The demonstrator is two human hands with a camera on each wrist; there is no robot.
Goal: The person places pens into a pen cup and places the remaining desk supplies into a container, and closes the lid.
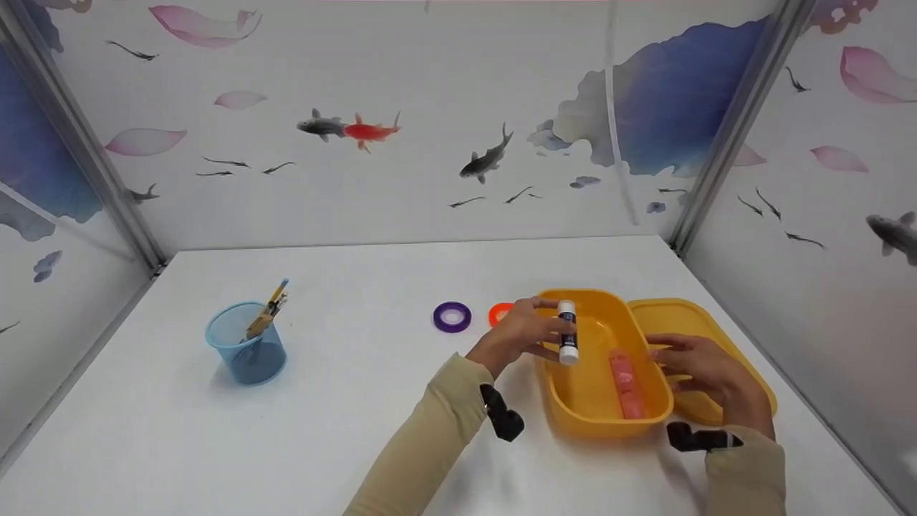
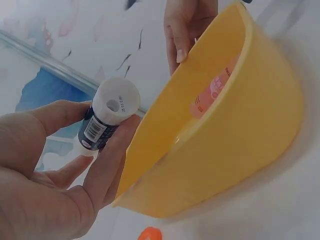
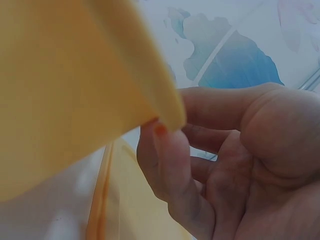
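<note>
A glue stick (image 1: 567,333) with white ends and a dark label is held upright between the thumb and fingers of my left hand (image 1: 521,328), over the left side of a yellow box (image 1: 584,423). Its barcode and one white end face the left wrist camera. Inside the box, along its right side, lies a pink elongated item (image 1: 626,387) with printing on it. My right hand (image 1: 706,369) holds the box's right rim, fingers bent against it, as the right wrist view (image 3: 215,165) shows close up.
Under my right hand lies a yellow lid (image 1: 663,315), beside the box. Left of the box are a purple ring (image 1: 452,317) and an orange ring (image 1: 498,314), partly hidden. A blue mesh cup (image 1: 251,358) with brushes (image 1: 269,315) stands farther left. Printed panels enclose the white table (image 1: 322,430).
</note>
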